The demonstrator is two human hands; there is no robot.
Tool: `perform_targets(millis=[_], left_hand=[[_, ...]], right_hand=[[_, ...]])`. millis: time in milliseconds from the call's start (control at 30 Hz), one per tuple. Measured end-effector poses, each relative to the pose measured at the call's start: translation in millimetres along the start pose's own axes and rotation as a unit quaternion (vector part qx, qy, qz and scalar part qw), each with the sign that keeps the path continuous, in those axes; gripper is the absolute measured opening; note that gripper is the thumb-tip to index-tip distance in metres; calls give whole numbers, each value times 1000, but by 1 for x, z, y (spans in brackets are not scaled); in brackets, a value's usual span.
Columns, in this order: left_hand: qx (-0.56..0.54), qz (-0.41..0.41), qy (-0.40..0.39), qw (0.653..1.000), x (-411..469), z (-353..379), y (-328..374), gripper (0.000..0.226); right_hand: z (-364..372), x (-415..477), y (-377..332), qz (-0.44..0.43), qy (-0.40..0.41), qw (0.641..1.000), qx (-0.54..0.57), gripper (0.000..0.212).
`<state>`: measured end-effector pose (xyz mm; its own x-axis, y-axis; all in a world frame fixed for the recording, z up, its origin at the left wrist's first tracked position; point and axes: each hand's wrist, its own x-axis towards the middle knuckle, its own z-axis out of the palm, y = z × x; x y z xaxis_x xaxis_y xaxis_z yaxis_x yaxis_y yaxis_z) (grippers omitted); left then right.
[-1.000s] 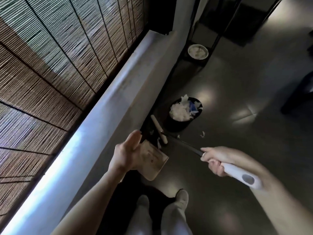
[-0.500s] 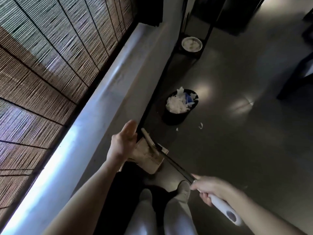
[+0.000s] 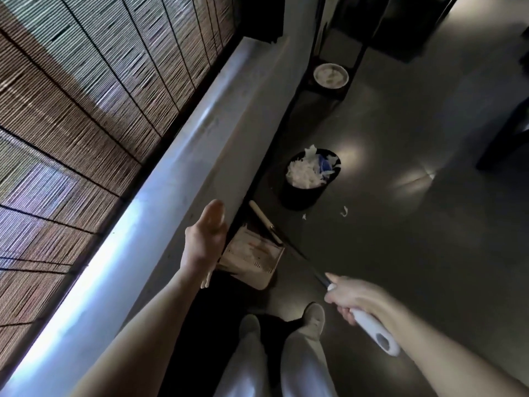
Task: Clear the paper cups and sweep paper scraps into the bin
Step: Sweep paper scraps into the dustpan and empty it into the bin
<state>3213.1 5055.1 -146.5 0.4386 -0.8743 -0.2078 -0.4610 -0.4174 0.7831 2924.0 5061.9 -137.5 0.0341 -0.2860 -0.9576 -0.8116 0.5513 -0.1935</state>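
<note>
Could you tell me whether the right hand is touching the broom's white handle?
Touching. The head view shows the right hand with its fingers curled round the broom's white handle.

Bamboo blind (image 3: 86,96) fills the upper left of the frame above a pale ledge (image 3: 160,202); at top centre, a round white dish (image 3: 330,75) sits on a dark stand (image 3: 322,92) beside glossy dark floor (image 3: 415,239).

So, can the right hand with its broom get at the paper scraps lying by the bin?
Probably yes. The right hand grips the broom, whose head lies beside the dustpan held by the left hand; only bare floor separates it from the scraps near the bin.
</note>
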Motion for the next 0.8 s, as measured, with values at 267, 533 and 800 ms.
perform_targets(millis=[267,533,800], left_hand=[[-28,8,-32,999,2,2,10,47],[-2,83,-92,992,-12,26,44,42],[36,133,-140,981,-49,104,106,32]], right_hand=[[8,-39,50,17,-21,1000,-3,71],[-7,-73,109,32,44,997,54,66],[-61,-87,159,48,72,985,147,61]])
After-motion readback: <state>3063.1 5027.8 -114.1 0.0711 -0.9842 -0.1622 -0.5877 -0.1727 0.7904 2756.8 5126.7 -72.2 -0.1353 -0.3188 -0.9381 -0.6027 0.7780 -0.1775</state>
